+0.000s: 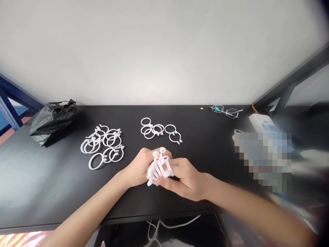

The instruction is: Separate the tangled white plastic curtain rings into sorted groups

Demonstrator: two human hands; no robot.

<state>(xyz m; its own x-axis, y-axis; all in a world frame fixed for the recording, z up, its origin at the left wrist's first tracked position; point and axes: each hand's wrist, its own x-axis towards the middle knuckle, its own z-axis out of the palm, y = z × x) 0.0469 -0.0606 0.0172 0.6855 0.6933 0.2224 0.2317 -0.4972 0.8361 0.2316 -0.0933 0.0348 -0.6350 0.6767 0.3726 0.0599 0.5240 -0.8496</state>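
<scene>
Two hands: the left hand (138,168) and the right hand (185,180) meet at the near middle of the matte black table (38,178), both wrapped around one bundle.
Bundle: a stack of white plastic curtain rings with small round eyelets (159,165), held on edge between the two palms, eyelets pointing up and away from the person.
Left grasp: fingers curled over the far-left side of the stack, clenched on it, wrist resting low near the tabletop.
Right grasp: thumb and fingers pinching the near-right side of the same stack; fingertips touch the rings.
Beyond the grip: a small cluster of loose white plastic rings (159,130) lies flat on the table, just past the hands.
Left of the grip: a larger heap of white plastic rings (102,144), overlapping one another, well apart from the hands.
Farther left: a crumpled black plastic bag (52,120) at the table's back corner.
Far right beyond the grip: thin wire-framed eyeglasses (226,110), folded open near the wall.
Right of the grip: a white box with blue print (262,124) beside a blurred-out patch.
Below the table edge: white cables (164,226) hang near the person.
</scene>
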